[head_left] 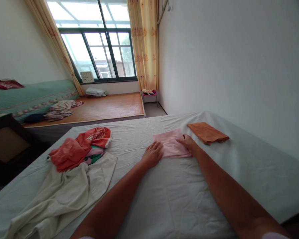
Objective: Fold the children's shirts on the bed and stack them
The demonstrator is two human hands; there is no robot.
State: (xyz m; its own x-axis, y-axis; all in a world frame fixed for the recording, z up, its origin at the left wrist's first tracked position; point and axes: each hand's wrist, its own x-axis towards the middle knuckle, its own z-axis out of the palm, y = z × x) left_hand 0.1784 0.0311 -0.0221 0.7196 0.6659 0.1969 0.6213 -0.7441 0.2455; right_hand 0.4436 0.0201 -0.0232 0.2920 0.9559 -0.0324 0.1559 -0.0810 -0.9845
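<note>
A pink folded cloth (170,144) lies on a white-sheeted bed in front of me. My left hand (153,153) rests flat at its left edge, with the fingers stretched out over the fabric. At the right edge, my right hand (188,142) pinches the cloth between thumb and fingers, some of which are hidden. An orange-brown folded cloth (207,132) lies just beyond my right hand, touched by neither hand.
To the left is a loose heap of red clothing (72,151) beside crumpled beige trousers (72,192). Behind stands another bed with a brown mat (109,108) and more clothes. A white wall (234,66) rises on the right. A small stool (149,94) stands beneath the curtain.
</note>
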